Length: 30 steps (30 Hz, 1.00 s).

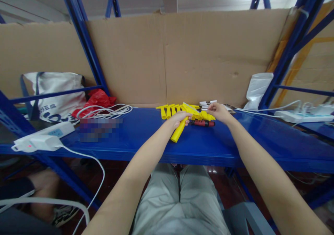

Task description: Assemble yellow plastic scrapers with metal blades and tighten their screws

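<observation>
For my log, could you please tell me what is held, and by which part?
Left hand grips a yellow tool by its handle; the right hand's hold cannot be told.

We are seeing a pixelated patch [100,129] blurring whatever is lying on the blue shelf [146,137] beside the white cable [106,110]; our left hand [180,118] is gripping the yellow handle [177,132], hiding its middle; our right hand [219,112] is covering its own fingertips, so we are failing to tell what they are pinching; the lower left edge is cutting off most of another person's leg [41,183].
</observation>
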### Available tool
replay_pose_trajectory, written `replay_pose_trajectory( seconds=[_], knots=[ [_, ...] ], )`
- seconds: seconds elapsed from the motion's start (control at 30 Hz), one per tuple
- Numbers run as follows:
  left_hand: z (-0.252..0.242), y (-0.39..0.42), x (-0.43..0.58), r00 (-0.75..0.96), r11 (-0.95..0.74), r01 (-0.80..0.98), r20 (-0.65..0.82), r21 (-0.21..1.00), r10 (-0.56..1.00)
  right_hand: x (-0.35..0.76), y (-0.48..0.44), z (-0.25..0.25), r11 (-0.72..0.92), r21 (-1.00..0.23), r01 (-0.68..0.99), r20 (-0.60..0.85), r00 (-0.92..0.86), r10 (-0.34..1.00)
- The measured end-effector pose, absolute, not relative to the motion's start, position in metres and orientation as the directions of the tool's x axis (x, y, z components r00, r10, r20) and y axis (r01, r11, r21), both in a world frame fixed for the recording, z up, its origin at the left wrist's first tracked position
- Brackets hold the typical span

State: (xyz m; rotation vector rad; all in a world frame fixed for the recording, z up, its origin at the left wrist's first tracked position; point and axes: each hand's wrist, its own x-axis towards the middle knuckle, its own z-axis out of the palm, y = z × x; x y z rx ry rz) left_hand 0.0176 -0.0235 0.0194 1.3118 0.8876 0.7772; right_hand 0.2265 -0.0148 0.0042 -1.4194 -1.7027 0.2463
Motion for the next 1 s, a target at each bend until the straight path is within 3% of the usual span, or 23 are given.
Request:
replay_pose_trajectory(
  seconds=[0.1, 0.2, 0.57, 1.0],
  knots=[
    [0.019, -0.025, 0.019, 0.44, 0.081, 0.045, -0.093, 0.996, 0.893, 0.21, -0.019, 0.005, 0.45, -0.766, 0.46, 0.49, -0.035, 0.871],
    [0.018, -0.026, 0.021, 0.438, 0.052, 0.066, -0.076, 0.996, 0.896, 0.197, -0.022, 0.003, 0.444, -0.804, 0.396, 0.463, -0.053, 0.885],
    [0.019, -0.03, 0.023, 0.444, 0.044, 0.126, -0.096, 0.991, 0.891, 0.19, -0.021, -0.003, 0.397, -0.814, 0.423, 0.419, -0.044, 0.907],
    [0.019, -0.028, 0.023, 0.461, 0.061, 0.081, -0.092, 0.995, 0.883, 0.19, -0.014, -0.007, 0.41, -0.716, 0.566, 0.492, -0.008, 0.87]
  ],
)
